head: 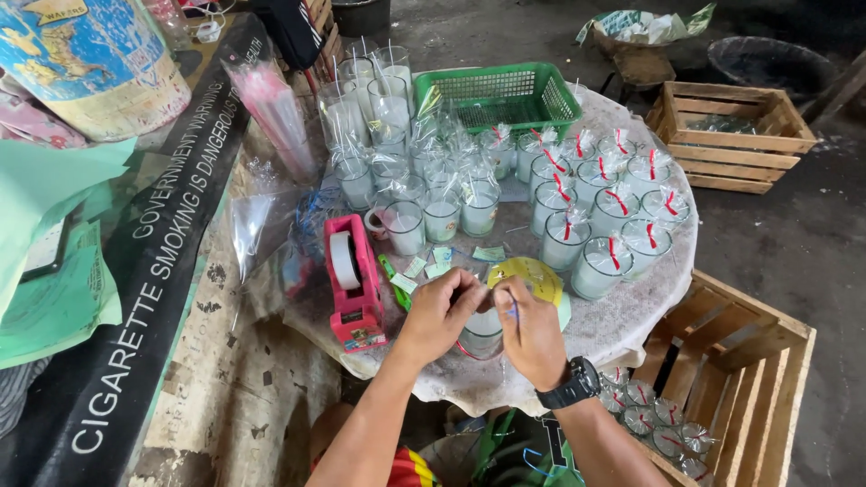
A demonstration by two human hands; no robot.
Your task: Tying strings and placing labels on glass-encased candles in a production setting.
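both hands together at near edge of round desk (631, 316), over a glass candle (483, 335) wrapped in clear film. left hand (439, 311) pinching the gathered film at the candle's top, grip narrow, closed on the film. right hand (532, 329), black wristwatch (570, 386) on its wrist, fingertips closed on what looks like a thin tie at the same spot; tie too small to make out clearly. candle standing upright on the desk just below the hands, mostly hidden by them, partly in front of a yellow-green round disc (534, 275).

left of the hands, close by: pink tape dispenser (354, 284) with white roll. small green paper labels (433, 261) scattered between dispenser and disc. behind these, cluster of unwrapped and film-wrapped candles (424, 194). to the right, group of wrapped candles with red ties (604, 212), packed touching one another. green plastic basket (501, 95) at far side of desk. bundle of clear bags (275, 113) leaning at far left.

wooden crate (749, 397) on floor at right, beside the desk, finished wrapped candles lying inside. second wooden crate (735, 135) further back
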